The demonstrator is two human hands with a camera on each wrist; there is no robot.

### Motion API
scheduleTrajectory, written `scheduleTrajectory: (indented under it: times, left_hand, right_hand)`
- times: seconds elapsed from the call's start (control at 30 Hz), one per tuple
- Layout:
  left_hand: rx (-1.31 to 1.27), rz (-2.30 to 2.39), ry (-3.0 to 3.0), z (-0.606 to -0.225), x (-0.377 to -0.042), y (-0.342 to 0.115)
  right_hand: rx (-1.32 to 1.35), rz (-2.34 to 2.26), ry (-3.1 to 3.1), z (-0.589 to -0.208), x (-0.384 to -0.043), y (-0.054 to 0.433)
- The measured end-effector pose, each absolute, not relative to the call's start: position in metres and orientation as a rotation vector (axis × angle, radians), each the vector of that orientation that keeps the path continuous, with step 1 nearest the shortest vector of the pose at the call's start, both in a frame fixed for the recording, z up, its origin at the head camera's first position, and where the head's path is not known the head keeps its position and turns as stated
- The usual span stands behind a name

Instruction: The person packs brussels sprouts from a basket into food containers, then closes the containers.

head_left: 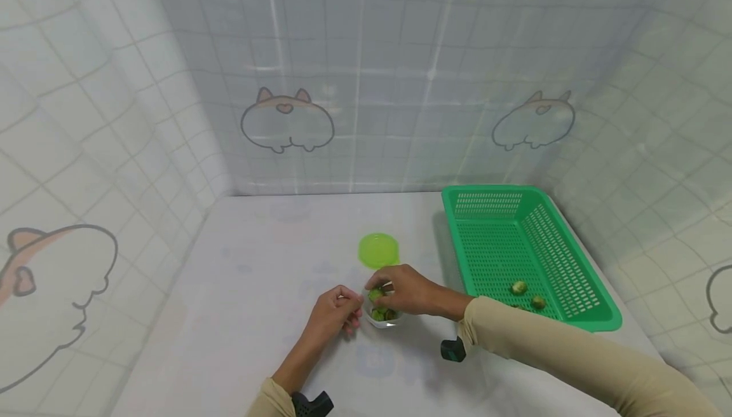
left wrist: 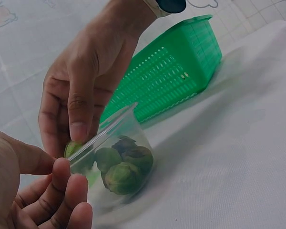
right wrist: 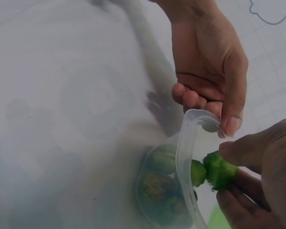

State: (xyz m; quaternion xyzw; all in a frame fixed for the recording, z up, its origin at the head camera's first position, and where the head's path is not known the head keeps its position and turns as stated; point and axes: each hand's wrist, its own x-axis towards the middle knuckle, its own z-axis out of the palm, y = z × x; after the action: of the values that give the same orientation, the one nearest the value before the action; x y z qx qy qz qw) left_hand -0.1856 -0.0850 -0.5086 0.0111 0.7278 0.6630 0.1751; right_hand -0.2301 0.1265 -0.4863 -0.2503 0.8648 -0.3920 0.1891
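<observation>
A Brussels sprout [right wrist: 221, 171] is at the mouth of a clear plastic container [right wrist: 183, 162], in the lower centre of the head view, with more sprouts [left wrist: 123, 178] piled inside. The right hand [head_left: 403, 288] grasps that sprout between thumb and fingers, reaching in from the right with the palm turned down and the fingers bent over the rim. The left hand [head_left: 333, 310] comes up from the bottom of the frame and pinches the container's near-left edge between thumb and index finger, its other fingers loosely curled below. Both forearms wear beige sleeves [head_left: 532, 325], with a dark device [head_left: 454, 349] at each wrist.

Just above the container lies a lime-green lid [head_left: 379, 250]. At right, a green perforated basket [head_left: 488, 245] holds loose sprouts [head_left: 518, 287] in its lower part. Everything stands on a white-covered table [head_left: 257, 264]. Around it, pale grid-patterned curtains [head_left: 372, 86] printed with corgi rumps fill the top and both sides.
</observation>
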Motion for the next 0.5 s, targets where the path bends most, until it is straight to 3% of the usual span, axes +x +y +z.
scheduleTrajectory:
  times: [0.5]
  left_hand:
    - [0.025, 1.87, 2.058, -0.51, -0.186, -0.085]
  right_hand:
    - [-0.75, -1.141, 2.486, -0.478, -0.228, 0.151]
